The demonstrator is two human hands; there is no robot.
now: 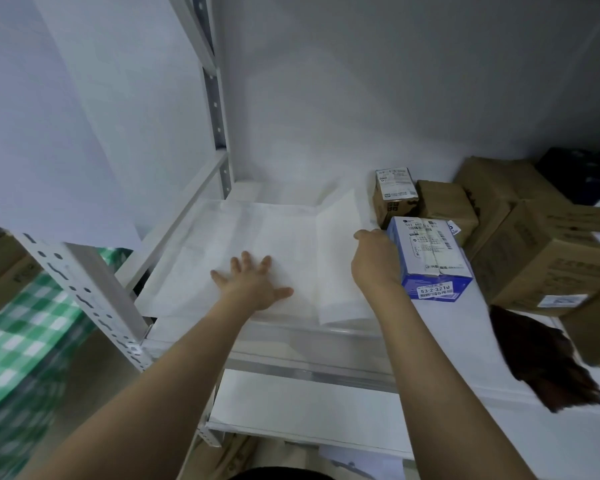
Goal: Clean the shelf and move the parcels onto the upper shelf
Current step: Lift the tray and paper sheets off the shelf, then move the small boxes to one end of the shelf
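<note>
A white paper sheet (243, 233) lies spread over the left part of the white shelf (444, 344). My left hand (253, 282) presses flat on the sheet, fingers spread. The sheet's right part is folded up as a flap (340, 265). My right hand (374, 261) grips the flap's upper edge, right beside a blue and white parcel (430, 261). Behind that parcel stand a small labelled brown parcel (394, 195) and a plain brown parcel (447, 206).
Large cardboard boxes (541, 251) fill the shelf's right side. A brown feather duster (548, 358) lies near the front edge on the right. A perforated upright (94, 296) stands at the front left, green checked fabric (21, 341) beyond it. A lower shelf (309, 407) shows below.
</note>
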